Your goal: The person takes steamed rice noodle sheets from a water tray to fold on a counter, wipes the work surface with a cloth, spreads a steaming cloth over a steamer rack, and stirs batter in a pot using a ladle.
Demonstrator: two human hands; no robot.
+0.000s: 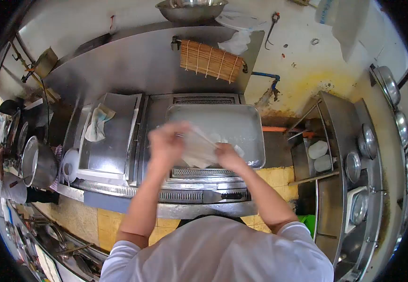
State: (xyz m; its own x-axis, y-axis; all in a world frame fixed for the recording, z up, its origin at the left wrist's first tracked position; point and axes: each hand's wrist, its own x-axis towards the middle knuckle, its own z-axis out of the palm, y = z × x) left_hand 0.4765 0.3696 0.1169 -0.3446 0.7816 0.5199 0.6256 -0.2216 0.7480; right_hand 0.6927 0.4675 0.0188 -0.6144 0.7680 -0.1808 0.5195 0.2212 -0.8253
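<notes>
Blurred by motion, my left hand (167, 142) grips the left side of a pale, thin, floppy sheet (198, 148). My right hand (229, 156) pinches the sheet's right edge, with its fingers closed. The sheet hangs over a large shallow metal tray (262, 136), whose bottom has a whitish, wet-looking film. A few pale scraps lie near my right hand; I cannot make out what they are. The sheet's material is too smeared to tell. Below the tray, a black-handled scraper (231, 196) rests on the counter's front ledge.
To the left, a crumpled white cloth (99, 123) lies on a steel pan (107, 157). A big pot (38, 162) and a person (7, 185) are farther left. A bamboo mat (211, 61) hangs on the backsplash. Steel shelves (328, 202) with bowls stand to the right.
</notes>
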